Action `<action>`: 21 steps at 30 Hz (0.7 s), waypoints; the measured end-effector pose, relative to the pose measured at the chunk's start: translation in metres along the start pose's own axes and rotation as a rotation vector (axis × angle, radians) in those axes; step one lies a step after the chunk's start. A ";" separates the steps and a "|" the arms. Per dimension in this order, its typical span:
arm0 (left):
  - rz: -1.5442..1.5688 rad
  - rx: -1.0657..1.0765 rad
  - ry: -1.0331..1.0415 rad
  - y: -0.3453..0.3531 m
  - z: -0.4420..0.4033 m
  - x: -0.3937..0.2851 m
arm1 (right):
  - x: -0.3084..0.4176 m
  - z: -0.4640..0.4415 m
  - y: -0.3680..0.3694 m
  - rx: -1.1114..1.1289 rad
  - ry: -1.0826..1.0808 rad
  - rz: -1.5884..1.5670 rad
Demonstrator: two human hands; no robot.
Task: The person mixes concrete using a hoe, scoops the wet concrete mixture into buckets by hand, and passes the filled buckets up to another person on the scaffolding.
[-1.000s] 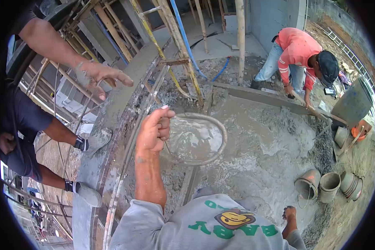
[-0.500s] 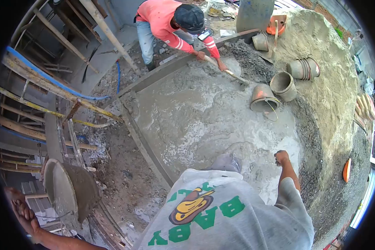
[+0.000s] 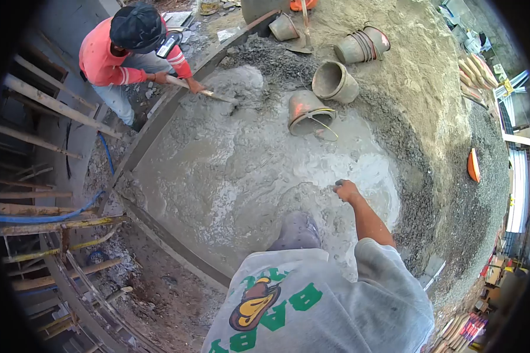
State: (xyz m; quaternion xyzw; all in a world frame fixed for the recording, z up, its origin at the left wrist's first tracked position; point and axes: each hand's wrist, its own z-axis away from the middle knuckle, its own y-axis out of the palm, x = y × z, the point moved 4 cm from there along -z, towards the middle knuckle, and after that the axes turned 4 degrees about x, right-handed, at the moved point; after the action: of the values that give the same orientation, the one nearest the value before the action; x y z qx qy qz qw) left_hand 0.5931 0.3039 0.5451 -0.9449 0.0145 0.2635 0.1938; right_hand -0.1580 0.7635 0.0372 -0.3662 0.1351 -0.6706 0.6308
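My right hand (image 3: pixel 346 190) hangs over the wet grey cement mix (image 3: pixel 241 170), fingers curled in, with no object visible in it. My left hand is out of view. Below my grey shirt, my knee (image 3: pixel 300 229) shows against the mix. Nearest my right hand is a mortar-stained bucket (image 3: pixel 303 109) tipped on its side, its yellow-edged rim and wire handle facing me. Behind it another bucket (image 3: pixel 335 82) leans with its mouth showing. Across the mix, a co-worker in a pink top (image 3: pixel 100 53) holds a long-handled tool (image 3: pixel 200 89) with both hands, its end in the mix.
Low concrete edging (image 3: pixel 171 247) borders the mix on the left. Wooden poles (image 3: pixel 59 223) and a blue hose (image 3: pixel 53 217) lie beyond it. Stacked buckets (image 3: pixel 362 45) rest on the sand pile (image 3: pixel 418 76). Dark gravel (image 3: pixel 412 159) and an orange object (image 3: pixel 473 165) lie right.
The view has swung right, and my left hand and the mortar-coated bucket near it have left the picture. My right hand remains over the mix. The co-worker still holds the tool.
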 end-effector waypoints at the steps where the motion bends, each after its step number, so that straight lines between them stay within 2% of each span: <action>1: 0.043 0.176 -0.013 0.045 0.063 -0.018 | -0.011 -0.011 0.003 0.002 0.032 0.024; 2: 0.100 0.431 -0.035 0.092 0.147 -0.039 | -0.019 -0.030 0.002 -0.001 0.058 0.052; 3: 0.152 0.775 -0.035 0.147 0.265 -0.050 | -0.031 -0.053 -0.002 -0.001 0.080 0.087; 4: 0.277 1.290 -0.142 0.195 0.392 -0.038 | -0.046 -0.084 -0.009 -0.064 0.094 0.039; 5: 0.230 1.725 -0.228 0.216 0.521 -0.020 | -0.061 -0.119 -0.011 -0.125 0.109 -0.015; 7: 0.137 2.074 0.418 0.164 0.711 -0.151 | -0.079 -0.190 -0.022 -0.258 0.149 -0.191; 8: 0.250 2.190 0.178 0.161 0.804 -0.177 | -0.082 -0.225 -0.040 -0.314 0.155 -0.204; 9: 0.305 2.325 -0.156 0.156 0.895 -0.208 | -0.088 -0.264 -0.052 -0.367 0.157 -0.207; 10: 0.342 2.368 0.007 0.148 0.969 -0.254 | -0.097 -0.305 -0.059 -0.452 0.081 -0.226; 11: 0.378 2.415 0.040 0.139 1.036 -0.294 | -0.104 -0.347 -0.064 -0.556 -0.004 -0.214; 12: 0.453 2.504 -0.090 0.124 1.086 -0.336 | -0.100 -0.379 -0.074 -0.590 -0.084 -0.246; 13: 0.581 2.575 -0.105 0.114 1.143 -0.357 | -0.082 -0.394 -0.089 -0.546 -0.131 -0.309; 14: 0.728 2.526 0.104 0.101 1.191 -0.372 | -0.080 -0.427 -0.091 -0.604 -0.204 -0.208; 15: 0.787 2.507 0.112 0.088 1.223 -0.384 | -0.064 -0.439 -0.097 -0.591 -0.271 -0.082; 17: 0.917 2.500 -0.083 0.072 1.251 -0.404 | -0.050 -0.468 -0.085 -0.584 -0.453 0.027; 20: 0.830 2.773 -0.401 0.077 1.267 -0.386 | -0.043 -0.466 -0.074 -0.636 -0.371 -0.036; 21: 0.743 2.761 -0.457 0.080 1.255 -0.379 | -0.038 -0.454 -0.072 -0.653 -0.332 -0.003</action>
State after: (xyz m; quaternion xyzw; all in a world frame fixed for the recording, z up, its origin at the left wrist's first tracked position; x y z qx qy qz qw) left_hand -0.3610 0.6706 -0.2794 0.1123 0.4613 0.2162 0.8531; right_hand -0.5142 0.6836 -0.2442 -0.6523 0.2373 -0.5245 0.4930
